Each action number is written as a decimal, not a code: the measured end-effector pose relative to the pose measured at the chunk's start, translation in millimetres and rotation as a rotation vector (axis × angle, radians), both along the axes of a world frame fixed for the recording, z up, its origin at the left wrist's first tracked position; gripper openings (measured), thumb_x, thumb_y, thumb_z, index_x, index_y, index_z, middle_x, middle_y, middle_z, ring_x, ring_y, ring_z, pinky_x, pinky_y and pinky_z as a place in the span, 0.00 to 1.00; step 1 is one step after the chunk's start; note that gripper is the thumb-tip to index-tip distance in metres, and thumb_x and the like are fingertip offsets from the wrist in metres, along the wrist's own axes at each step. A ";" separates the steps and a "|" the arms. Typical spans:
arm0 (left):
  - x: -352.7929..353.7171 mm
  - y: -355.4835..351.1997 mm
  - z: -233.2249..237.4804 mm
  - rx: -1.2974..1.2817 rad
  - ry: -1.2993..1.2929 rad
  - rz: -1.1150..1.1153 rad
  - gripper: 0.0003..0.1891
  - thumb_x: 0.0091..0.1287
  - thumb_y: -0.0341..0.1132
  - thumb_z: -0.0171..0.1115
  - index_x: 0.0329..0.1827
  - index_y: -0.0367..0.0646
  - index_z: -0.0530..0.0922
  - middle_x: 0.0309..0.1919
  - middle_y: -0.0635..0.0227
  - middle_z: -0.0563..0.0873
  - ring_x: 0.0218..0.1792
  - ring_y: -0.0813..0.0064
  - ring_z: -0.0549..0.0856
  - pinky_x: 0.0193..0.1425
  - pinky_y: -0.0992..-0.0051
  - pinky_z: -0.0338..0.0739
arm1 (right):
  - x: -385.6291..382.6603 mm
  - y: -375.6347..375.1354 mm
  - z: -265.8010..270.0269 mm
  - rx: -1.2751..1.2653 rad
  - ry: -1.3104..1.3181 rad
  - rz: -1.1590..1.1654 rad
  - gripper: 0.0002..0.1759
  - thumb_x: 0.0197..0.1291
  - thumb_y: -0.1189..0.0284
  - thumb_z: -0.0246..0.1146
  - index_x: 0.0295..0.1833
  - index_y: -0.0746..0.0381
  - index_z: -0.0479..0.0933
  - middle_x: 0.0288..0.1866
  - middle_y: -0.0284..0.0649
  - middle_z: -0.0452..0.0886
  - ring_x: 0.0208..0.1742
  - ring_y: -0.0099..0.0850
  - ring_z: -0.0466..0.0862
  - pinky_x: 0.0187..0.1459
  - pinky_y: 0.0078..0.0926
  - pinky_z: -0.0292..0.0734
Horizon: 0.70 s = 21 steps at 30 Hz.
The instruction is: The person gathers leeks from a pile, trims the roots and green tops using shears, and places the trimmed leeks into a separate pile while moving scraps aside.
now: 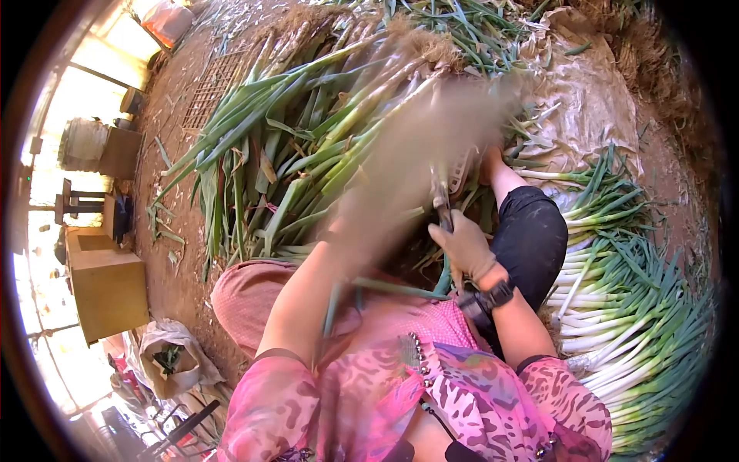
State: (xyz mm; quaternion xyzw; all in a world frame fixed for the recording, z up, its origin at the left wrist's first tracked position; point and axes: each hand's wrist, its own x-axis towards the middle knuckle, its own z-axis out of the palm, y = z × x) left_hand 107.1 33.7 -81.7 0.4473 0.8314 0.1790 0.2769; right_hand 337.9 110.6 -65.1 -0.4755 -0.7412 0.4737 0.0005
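Note:
My right hand (468,248), in a tan work glove with a dark watch at the wrist, is closed around a green onion (439,189). The stalk stands up from my fist, brownish and partly dark; green leaf shows below the hand. My left hand (431,146) is a broad tan smear of motion reaching up and across, so its fingers do not show. Behind the smear lies a heap of untrimmed green onions (308,146) with brown roots and long leaves. One loose green leaf (400,288) crosses over my lap.
Cleaned green onions (616,308) lie in a long row at the right, white ends inward. A crumpled pale sheet (585,100) covers soil at upper right. A metal grate (212,88), a wooden box (108,285) and an open sack (173,358) are to the left.

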 end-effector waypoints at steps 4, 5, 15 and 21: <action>9.0 22.8 7.8 0.039 -0.302 0.135 0.24 0.61 0.53 0.68 0.43 0.38 0.88 0.35 0.54 0.91 0.39 0.61 0.90 0.50 0.67 0.82 | 25.3 -47.2 33.3 0.090 0.002 0.142 0.26 0.63 0.51 0.65 0.48 0.66 0.76 0.37 0.60 0.85 0.43 0.59 0.86 0.46 0.52 0.80; 10.5 25.7 1.2 0.042 -0.292 0.141 0.23 0.61 0.53 0.68 0.42 0.37 0.88 0.35 0.53 0.91 0.39 0.62 0.90 0.50 0.67 0.82 | 29.7 -55.1 40.4 0.109 -0.003 0.158 0.25 0.63 0.52 0.65 0.47 0.66 0.75 0.36 0.59 0.85 0.42 0.59 0.86 0.45 0.52 0.80; 55.3 -0.2 -21.0 0.211 -0.287 0.050 0.25 0.62 0.52 0.69 0.49 0.37 0.87 0.43 0.47 0.90 0.47 0.53 0.90 0.55 0.60 0.80 | -16.9 9.8 -6.9 0.144 -0.151 0.019 0.33 0.62 0.46 0.63 0.53 0.67 0.78 0.48 0.62 0.86 0.54 0.58 0.85 0.58 0.49 0.79; 59.6 1.1 -43.3 0.133 -0.337 0.117 0.23 0.66 0.49 0.67 0.48 0.34 0.86 0.41 0.52 0.91 0.45 0.60 0.90 0.53 0.64 0.81 | -46.6 79.0 -22.7 0.114 -0.191 -0.143 0.33 0.59 0.48 0.63 0.53 0.68 0.79 0.49 0.63 0.86 0.55 0.59 0.85 0.59 0.49 0.78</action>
